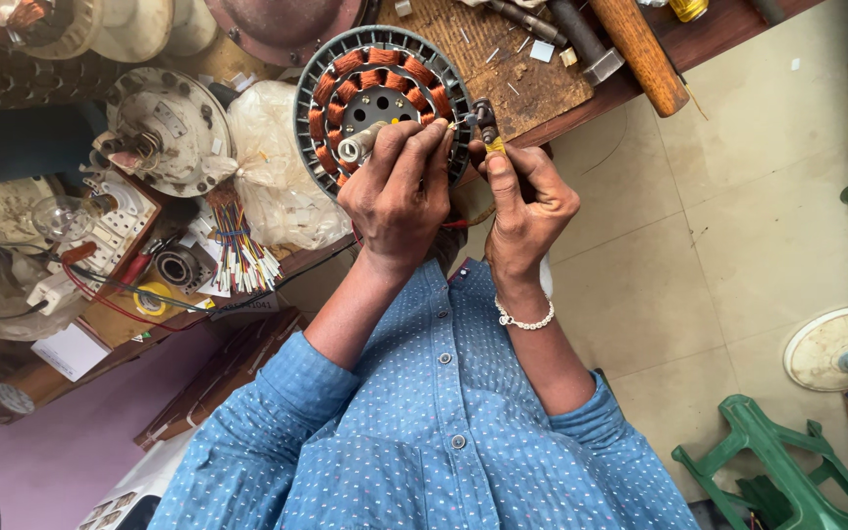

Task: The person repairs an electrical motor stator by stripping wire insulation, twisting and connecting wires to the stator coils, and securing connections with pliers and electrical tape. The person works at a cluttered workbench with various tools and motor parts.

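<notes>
Stator [382, 98] faces the camera, left hand [399, 191] gripping it, right hand [527, 201] pinching a yellow-handled tool [489, 128] pointing upward.

Your blue dotted shirt [444, 432] with rolled sleeves, white buttons, and a pearl bracelet [525, 320] on your wrist.

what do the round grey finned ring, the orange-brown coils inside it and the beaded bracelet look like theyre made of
The round grey finned ring looks like cast metal with a dull matte finish, judging by its stiff, even fins. The orange-brown coils look like enamelled copper wire, going by the colour and the fine wound strands. The beaded bracelet has glossy white pearl-like beads, perhaps plastic or glass; the look leaves that open.
</notes>
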